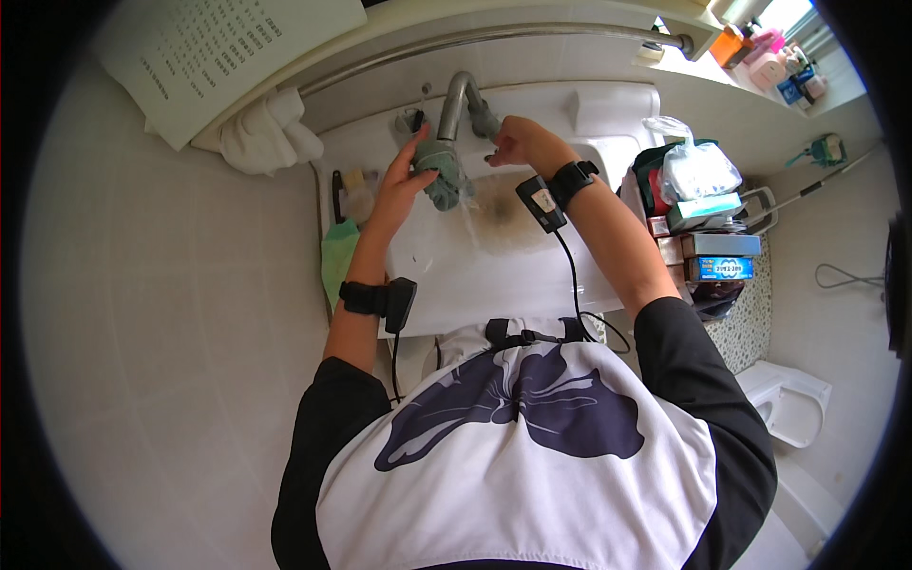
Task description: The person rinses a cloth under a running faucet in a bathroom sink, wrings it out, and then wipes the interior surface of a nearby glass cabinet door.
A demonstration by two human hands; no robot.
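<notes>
A bunched grey-green wet cloth (pixel 441 179) hangs below the spout of the metal faucet (pixel 455 109). My left hand (pixel 410 176) is closed round the cloth's left side, thumb across its front. Water runs down past the cloth into the white sink (pixel 446 285), which has a brownish patch near its middle. My right hand (pixel 521 144) is right of the faucet, beside its grey right-hand fitting (pixel 484 122). Its fingers are curved and apart from the thumb, with nothing visible between them; whether the fingertips touch the fitting I cannot tell.
Boxes (pixel 719 269) and a white plastic bag (pixel 700 173) are piled right of the sink. A green cloth (pixel 338 255) hangs at its left edge. Behind runs a metal rail (pixel 494 34) with a white towel (pixel 271 138) at its left end. Cables hang from both wrist straps.
</notes>
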